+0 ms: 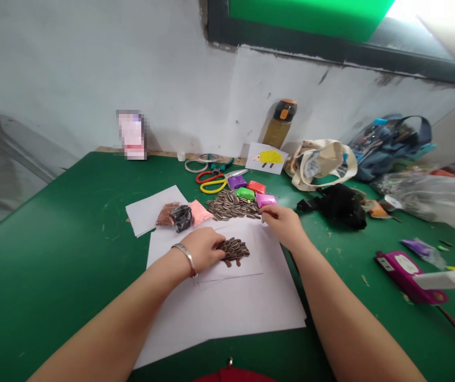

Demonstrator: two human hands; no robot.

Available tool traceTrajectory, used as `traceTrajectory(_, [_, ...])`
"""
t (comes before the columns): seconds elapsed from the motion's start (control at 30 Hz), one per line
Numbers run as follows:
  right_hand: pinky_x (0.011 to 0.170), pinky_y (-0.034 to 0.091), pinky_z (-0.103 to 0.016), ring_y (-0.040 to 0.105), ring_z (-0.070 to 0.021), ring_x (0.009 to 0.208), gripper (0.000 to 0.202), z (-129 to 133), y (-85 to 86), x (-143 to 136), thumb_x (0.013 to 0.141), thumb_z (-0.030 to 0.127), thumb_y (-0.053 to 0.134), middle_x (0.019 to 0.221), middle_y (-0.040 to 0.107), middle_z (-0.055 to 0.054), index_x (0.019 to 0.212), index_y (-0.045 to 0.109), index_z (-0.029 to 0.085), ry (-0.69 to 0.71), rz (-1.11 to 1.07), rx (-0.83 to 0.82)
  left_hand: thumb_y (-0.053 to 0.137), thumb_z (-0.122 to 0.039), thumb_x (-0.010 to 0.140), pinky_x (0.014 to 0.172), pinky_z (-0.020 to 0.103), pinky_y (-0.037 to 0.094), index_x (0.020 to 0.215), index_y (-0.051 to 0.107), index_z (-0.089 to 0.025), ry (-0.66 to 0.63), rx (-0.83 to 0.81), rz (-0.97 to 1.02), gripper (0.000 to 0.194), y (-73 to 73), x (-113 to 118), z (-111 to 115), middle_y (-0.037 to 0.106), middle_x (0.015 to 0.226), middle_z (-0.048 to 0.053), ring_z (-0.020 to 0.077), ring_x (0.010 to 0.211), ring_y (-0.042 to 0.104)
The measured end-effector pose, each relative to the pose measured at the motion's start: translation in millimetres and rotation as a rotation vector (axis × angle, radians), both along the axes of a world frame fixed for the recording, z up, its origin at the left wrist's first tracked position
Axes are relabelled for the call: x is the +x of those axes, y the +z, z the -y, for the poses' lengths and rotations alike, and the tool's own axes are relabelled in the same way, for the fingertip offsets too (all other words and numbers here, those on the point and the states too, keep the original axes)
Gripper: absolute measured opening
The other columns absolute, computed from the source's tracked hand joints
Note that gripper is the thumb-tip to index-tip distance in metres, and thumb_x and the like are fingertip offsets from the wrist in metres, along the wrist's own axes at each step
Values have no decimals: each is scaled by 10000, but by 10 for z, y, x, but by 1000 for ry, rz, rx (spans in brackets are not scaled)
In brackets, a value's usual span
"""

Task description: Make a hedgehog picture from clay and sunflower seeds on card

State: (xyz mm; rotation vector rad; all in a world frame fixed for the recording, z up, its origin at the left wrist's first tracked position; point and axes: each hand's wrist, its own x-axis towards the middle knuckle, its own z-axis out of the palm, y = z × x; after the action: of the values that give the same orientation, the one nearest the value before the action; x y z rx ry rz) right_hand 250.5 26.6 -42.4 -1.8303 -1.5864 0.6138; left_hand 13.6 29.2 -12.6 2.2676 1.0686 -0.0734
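Note:
A small figure covered in overlapping striped seeds [234,249], with brown feet, lies on white paper [251,305]. My left hand [203,249] touches its left side, thumb and fingers curved around that edge. My right hand [281,223] is at the right end of a pile of sunflower seeds [229,206], its fingers pinched together. Whatever sits between those fingertips is too small to make out. Just above them lies a pink packet [266,200].
Brown, black and peach packets [182,217] lie left of the seeds. Scissors [213,183], a hedgehog picture [267,158] and a bottle [280,124] stand or lie behind. To the right are a cloth bag [323,164], a black cloth [341,206] and a magenta device [406,276].

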Motion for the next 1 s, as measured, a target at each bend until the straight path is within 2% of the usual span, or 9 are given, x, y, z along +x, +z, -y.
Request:
traceTrajectory(0.07, [592,411,-274,543,-150,640,273,38,44,-65,735,337,567,773,650,-32,945,651,183,59,-302,-63,503,-274,772,667,254,413,818,684,-210,24,-4,-2,197,26,-12,-3,695,761,14,173,732,596])
traceTrajectory(0.17, [560,406,-249,520,-109,601,307,115,156,-200,723,333,604,820,656,-35,990,569,186,180,-685,-125,481,-303,802,692,258,428,871,682,-208,128,34,52,233,62,-31,0,695,780,8,166,746,604])
traceTrajectory(0.3, [549,389,-234,505,-86,563,329,204,286,-350,731,294,616,803,658,-29,1019,489,199,282,-921,-255,510,-326,800,777,272,457,980,670,-201,307,58,278,271,102,-15,40,693,941,15,166,839,615])
traceTrajectory(0.43, [563,402,-237,516,-87,560,359,246,289,-425,736,273,635,733,623,10,1064,501,214,351,-985,-338,569,-363,764,743,280,501,1047,659,-174,384,-159,532,352,139,46,103,696,954,37,177,836,635])
traceTrajectory(0.5, [558,403,-236,512,-87,547,369,256,261,-449,739,267,647,671,583,32,1082,519,217,387,-993,-353,611,-357,731,718,276,511,1064,656,-162,428,-218,584,388,148,66,123,699,951,48,181,826,640])
traceTrajectory(0.57, [552,407,-237,511,-89,543,377,261,235,-473,744,269,653,651,571,35,1097,531,219,422,-989,-363,624,-324,719,699,265,511,1040,672,-165,438,-224,596,361,151,75,132,703,932,46,177,811,641])
traceTrajectory(0.73, [512,407,-235,520,-84,505,323,274,235,-516,779,322,626,713,613,4,1072,541,218,406,-953,-392,550,-247,769,620,219,490,844,721,-193,345,-179,618,195,150,82,133,692,708,-6,128,659,620])
traceTrajectory(0.83, [513,424,-247,538,-95,518,321,301,264,-514,785,338,616,739,629,-9,1072,534,219,382,-936,-402,552,-238,765,625,213,486,830,719,-185,379,-141,612,187,143,93,125,694,709,-3,126,659,622])
traceTrajectory(1.0, [556,443,-253,541,-101,555,279,381,290,-512,746,247,638,682,629,4,1005,552,191,369,-824,-343,598,-283,730,643,227,490,812,711,-170,458,-90,591,179,113,109,114,703,759,13,147,709,632])
